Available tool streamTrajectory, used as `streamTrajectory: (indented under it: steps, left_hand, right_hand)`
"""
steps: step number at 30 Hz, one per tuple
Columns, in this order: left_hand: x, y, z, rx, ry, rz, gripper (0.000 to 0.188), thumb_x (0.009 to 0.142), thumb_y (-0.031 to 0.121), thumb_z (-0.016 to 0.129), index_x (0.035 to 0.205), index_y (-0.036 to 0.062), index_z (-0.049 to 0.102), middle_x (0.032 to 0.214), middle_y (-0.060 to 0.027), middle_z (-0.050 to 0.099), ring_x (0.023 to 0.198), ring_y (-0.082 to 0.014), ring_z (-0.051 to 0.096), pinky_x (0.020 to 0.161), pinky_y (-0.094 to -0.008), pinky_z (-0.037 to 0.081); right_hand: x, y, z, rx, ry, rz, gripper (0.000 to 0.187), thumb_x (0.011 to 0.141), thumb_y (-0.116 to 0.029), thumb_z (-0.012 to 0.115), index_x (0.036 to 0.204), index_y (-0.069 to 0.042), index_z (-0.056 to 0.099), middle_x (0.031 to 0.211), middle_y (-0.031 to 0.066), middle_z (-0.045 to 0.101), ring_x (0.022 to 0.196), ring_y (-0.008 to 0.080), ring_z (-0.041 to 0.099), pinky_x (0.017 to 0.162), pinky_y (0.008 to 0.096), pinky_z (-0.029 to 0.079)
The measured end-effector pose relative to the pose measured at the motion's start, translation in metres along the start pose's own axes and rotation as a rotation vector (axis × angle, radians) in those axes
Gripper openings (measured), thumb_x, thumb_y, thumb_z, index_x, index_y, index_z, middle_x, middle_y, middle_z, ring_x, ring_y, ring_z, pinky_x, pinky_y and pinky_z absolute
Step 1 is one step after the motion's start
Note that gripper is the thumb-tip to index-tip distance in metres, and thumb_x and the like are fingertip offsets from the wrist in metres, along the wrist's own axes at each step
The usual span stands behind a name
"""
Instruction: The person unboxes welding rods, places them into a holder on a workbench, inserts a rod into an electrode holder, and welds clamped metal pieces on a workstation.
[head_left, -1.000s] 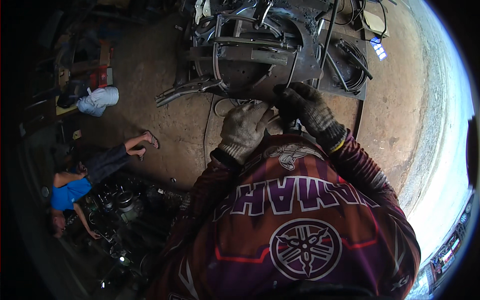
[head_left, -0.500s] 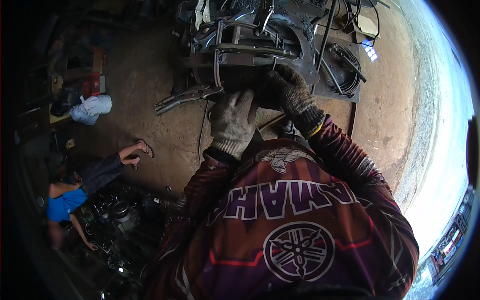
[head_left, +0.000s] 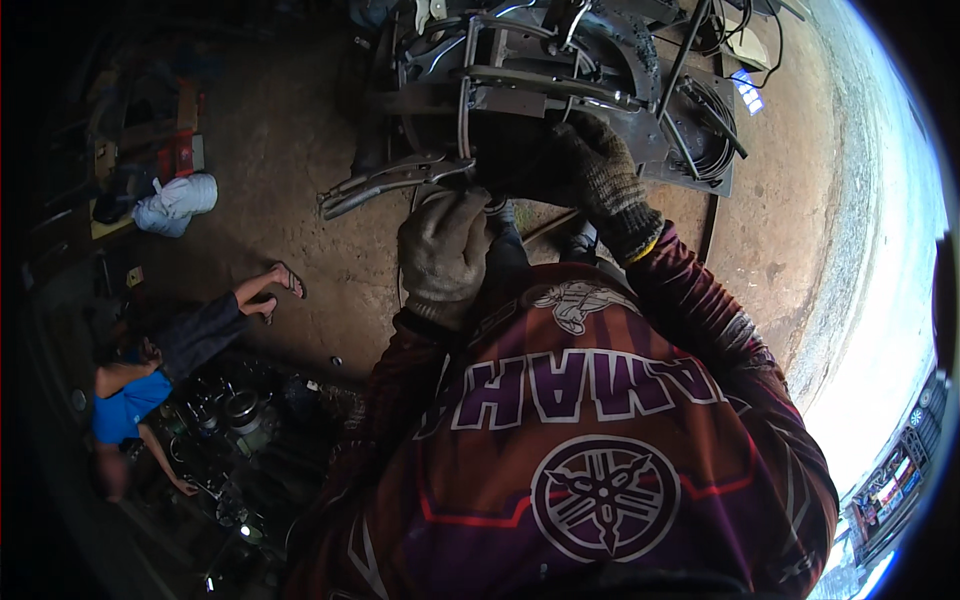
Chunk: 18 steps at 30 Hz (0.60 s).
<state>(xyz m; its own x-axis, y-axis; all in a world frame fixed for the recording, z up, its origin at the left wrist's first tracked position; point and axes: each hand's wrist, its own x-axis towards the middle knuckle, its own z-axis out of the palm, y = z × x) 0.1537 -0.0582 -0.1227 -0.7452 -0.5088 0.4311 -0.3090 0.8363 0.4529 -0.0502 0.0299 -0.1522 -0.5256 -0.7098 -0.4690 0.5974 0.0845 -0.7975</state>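
Observation:
Both my hands wear grey knitted work gloves. My left hand (head_left: pixel 443 250) is curled just below a pair of locking pliers (head_left: pixel 385 183), whose jaws sit at the left end of a curved metal frame (head_left: pixel 464 110). Its fingertips are in shadow, and I cannot make out anything in them. My right hand (head_left: pixel 605 178) has its fingers closed at the near edge of the metalwork, below a thin rod. Whatever it grips is hidden in the dark there. A metal bar (head_left: pixel 550 84) runs across the frame above both hands.
On the right, a coil of cable (head_left: pixel 712 135) lies on a metal plate, crossed by a dark rod (head_left: pixel 684 62). A person in a blue shirt (head_left: pixel 133 405) is at the lower left, beside dark machinery (head_left: pixel 240 410). A white sack (head_left: pixel 178 205) lies at left.
My left hand has drawn back toward me and left, away from my right hand. The metalwork sits slightly higher and further right in view. My right hand stays at the frame's edge.

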Motion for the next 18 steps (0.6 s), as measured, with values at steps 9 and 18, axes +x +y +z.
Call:
streamTrajectory:
  steps: [9,18]
  left_hand:
    - [-0.032,-0.015,-0.016,-0.026,-0.182,-0.290,0.018,0.089,0.004,0.071,0.106,0.0076,0.072,0.099,-0.0127,0.075,0.090,-0.0322,0.071,0.080,-0.0423,0.057]
    - [-0.033,-0.008,-0.016,-0.088,-0.159,-0.280,0.020,0.087,0.003,0.072,0.107,0.0081,0.072,0.102,-0.0113,0.075,0.091,-0.0305,0.071,0.081,-0.0411,0.058]
  right_hand:
    - [0.005,0.004,-0.006,-0.188,0.033,-0.116,0.038,0.100,-0.022,0.069,0.130,0.001,0.063,0.116,0.0073,0.071,0.104,0.0139,0.065,0.091,0.0282,0.052]
    - [0.004,0.002,-0.002,-0.284,0.078,-0.117,0.040,0.099,-0.023,0.071,0.130,0.001,0.063,0.116,0.0066,0.070,0.105,0.0125,0.063,0.092,0.0274,0.051]
